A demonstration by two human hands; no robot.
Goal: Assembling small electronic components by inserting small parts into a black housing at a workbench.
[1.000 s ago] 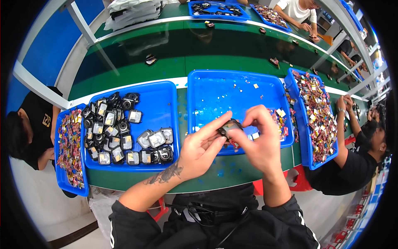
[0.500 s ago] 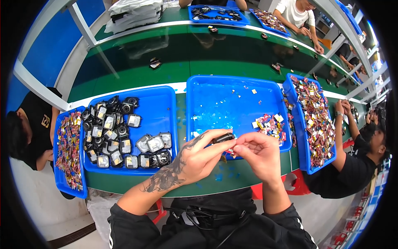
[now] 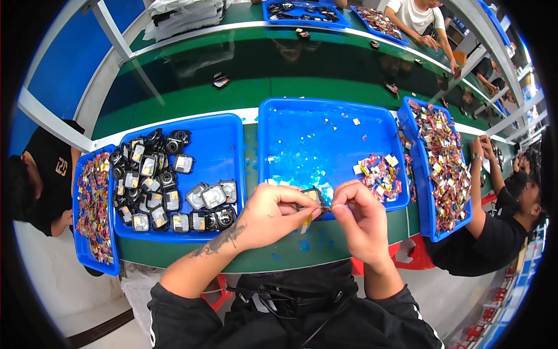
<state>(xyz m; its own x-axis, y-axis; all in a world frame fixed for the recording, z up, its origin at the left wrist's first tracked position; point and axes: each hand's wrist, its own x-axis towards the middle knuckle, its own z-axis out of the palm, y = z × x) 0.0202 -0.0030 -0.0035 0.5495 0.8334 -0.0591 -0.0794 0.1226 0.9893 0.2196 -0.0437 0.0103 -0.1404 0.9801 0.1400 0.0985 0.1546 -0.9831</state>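
Over the near edge of the middle blue tray, my left hand grips a black watch case between thumb and fingers. Part of the case shows above the fingertips; the rest is covered. A small yellow-and-white tab hangs below the left fingertips. My right hand is closed in a pinch at the case's right side, its fingertips nearly meeting the left ones. Whatever the right fingers hold is too small to make out. Small pink, yellow and white parts lie piled at the tray's right side.
A blue tray on the left holds many black watch cases. Trays of small colourful parts stand at the far left and right. Beyond runs a green conveyor with scattered pieces. Co-workers sit at both sides and across.
My left hand has turned, so the case, edge-on before, now shows more of its face. Both hands still meet at it. Pieces on the conveyor have shifted slightly rightward in view.
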